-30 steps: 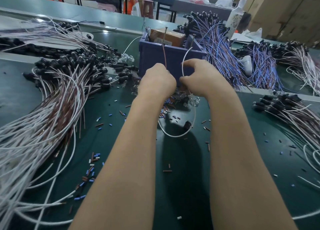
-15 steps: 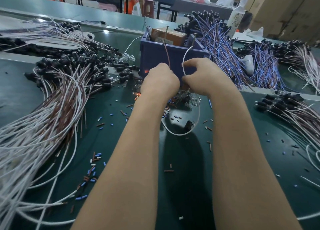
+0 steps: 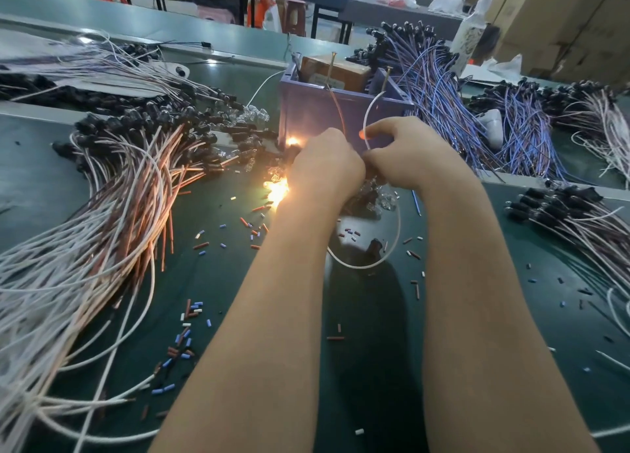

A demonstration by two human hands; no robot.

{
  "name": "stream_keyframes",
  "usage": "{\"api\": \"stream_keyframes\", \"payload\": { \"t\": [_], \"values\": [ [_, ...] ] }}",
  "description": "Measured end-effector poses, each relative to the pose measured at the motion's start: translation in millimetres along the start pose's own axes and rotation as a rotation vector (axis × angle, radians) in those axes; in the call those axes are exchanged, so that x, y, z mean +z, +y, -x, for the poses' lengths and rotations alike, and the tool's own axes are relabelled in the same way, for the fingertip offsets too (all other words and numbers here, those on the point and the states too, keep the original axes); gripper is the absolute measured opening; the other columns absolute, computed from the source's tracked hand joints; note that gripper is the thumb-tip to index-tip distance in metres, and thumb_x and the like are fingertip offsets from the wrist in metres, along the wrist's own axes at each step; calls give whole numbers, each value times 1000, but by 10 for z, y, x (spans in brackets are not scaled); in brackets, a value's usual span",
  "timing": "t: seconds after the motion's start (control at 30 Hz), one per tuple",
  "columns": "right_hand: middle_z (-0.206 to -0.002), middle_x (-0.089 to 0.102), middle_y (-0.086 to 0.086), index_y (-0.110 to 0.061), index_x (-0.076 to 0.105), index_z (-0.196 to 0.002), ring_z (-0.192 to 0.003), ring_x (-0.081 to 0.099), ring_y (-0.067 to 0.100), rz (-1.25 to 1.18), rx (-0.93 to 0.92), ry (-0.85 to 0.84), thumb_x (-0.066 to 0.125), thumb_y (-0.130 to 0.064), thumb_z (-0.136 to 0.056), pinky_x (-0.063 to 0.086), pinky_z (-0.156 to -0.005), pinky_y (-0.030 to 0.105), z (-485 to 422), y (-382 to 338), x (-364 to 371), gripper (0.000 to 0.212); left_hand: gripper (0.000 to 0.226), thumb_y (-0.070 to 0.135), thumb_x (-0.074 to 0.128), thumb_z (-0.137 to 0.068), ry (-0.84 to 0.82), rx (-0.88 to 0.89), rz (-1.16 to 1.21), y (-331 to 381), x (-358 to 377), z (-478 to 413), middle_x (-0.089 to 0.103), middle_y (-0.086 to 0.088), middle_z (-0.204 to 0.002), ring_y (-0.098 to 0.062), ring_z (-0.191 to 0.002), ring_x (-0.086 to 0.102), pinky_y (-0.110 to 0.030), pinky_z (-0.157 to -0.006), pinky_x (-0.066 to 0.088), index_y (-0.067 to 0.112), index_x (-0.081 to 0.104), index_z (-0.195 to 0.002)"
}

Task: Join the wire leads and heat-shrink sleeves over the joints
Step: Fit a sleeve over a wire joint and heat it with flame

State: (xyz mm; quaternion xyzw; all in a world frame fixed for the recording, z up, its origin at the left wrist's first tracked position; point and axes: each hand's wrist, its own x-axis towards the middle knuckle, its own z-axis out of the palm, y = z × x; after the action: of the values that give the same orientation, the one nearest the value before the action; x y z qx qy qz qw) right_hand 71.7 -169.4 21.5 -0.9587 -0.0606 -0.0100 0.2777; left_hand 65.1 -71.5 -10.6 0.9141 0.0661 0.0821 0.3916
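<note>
One purple bin stands on the green counter, just beyond the hands. It holds one brown carton and two upright metal pins, one at the carton and one at the right wall; anything deeper in the bin is hidden. The left grip is curled into a fist with its back to the camera, and the brown lead rises from its top edge in front of the bin. The right grip is narrow, with thumb and forefinger pinching the white lead. This lead arcs upward, then reappears below the wrists as one loop lying on the counter. The two grips touch at the knuckles, so the joint itself is hidden between them. Two bright orange glow points show just left of the left grip, among clear glass bulbs. One large bundle of white and brown leads fans across the left of the counter. Two bundles of blue leads lie right of the bin. Short sleeve pieces in red-brown, blue and white are scattered on the counter, too many to count.
</note>
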Motion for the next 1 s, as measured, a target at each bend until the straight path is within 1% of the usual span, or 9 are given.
{"api": "stream_keyframes", "payload": {
  "t": [0.1,0.2,0.3,0.4,0.57,0.67,0.73,0.83,1.0],
  "values": [
    [-104,63,6,-27,60,-124,-95,61,24,-1,-10,2,52,-7,-86,50,-78,29,12,-6,-4,44,19,20,41,-96,-9,2,10,-5,7,-2,61,-18,-108,-34,-94,54,-34,-73,38,7,54,-99],
    [-95,60,4,-25,61,-123,-91,60,24,11,-27,6,51,-8,-86,51,-78,31,16,-11,-4,41,22,22,42,-95,-7,-9,39,-14,-1,-8,62,-17,-110,-36,-102,57,-36,-81,45,6,56,-102],
    [-96,62,5,-24,62,-121,-94,63,26,20,-40,8,51,-7,-86,53,-79,33,24,-13,0,40,26,20,41,-94,-15,-35,79,-24,-13,-11,65,-18,-108,-36,-102,60,-42,-91,49,3,57,-104],
    [-98,64,6,-25,62,-120,-93,63,25,14,-36,8,53,-6,-86,53,-76,33,25,-11,3,40,29,17,40,-92,-50,-71,150,-17,-33,-13,65,-22,-107,-39,-99,64,-45,-89,53,-1,56,-107],
    [-94,62,4,-24,63,-120,-88,62,23,31,-43,-6,53,-6,-86,49,-69,28,19,-14,-9,39,27,13,40,-87,-77,-82,178,20,-66,-15,66,-25,-101,-42,-95,64,-46,-86,54,-3,56,-103],
    [-96,60,3,-24,62,-121,-85,58,21,31,-46,-13,54,-7,-86,43,-67,25,13,-8,0,41,15,9,43,-85,-123,-82,161,39,-64,-4,67,-25,-97,-42,-93,65,-46,-85,55,0,53,-92],
    [-99,62,3,-25,61,-122,-89,61,22,17,-45,-15,55,-8,-86,45,-69,27,15,-3,2,40,10,8,43,-87,-123,-87,161,38,-63,-11,66,-26,-98,-42,-93,65,-47,-86,55,2,50,-89],
    [-99,62,3,-23,62,-121,-96,62,23,14,-53,-15,56,-8,-87,49,-75,29,17,-5,1,38,10,7,40,-88,-95,-96,188,1,-65,-44,65,-28,-100,-43,-95,64,-47,-87,54,2,46,-95],
    [-98,64,6,-21,64,-116,-91,61,25,23,-54,-20,55,-5,-85,49,-73,31,5,2,13,36,25,12,40,-91,-82,-73,176,-59,-28,-79,65,-26,-103,-42,-97,64,-47,-87,54,-1,49,-110]
  ]
}}
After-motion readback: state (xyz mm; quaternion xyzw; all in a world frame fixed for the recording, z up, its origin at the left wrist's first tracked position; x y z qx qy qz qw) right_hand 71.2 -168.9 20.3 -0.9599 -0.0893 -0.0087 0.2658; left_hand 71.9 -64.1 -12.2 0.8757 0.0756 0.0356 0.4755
